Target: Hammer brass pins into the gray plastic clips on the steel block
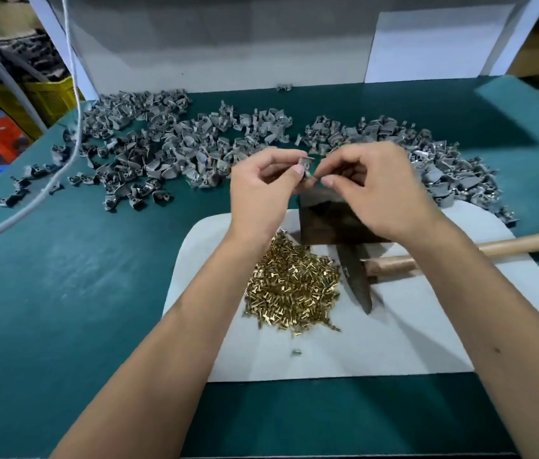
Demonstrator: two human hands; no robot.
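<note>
Both hands meet just above the steel block (331, 223), pinching one small gray clip (306, 167) between them: the left hand (261, 190) has thumb and fingers curled on its left side, and the right hand (374, 190) nips its right side with curled fingers. Whether a pin is held there, I cannot tell. The block sits on a white mat (394, 342) on the green worktop (63, 293). Brass pins (291, 289) are heaped just in front of the block, the hammer (394, 263) lies beside them, and loose gray clips (169, 147) spread behind the block.
</note>
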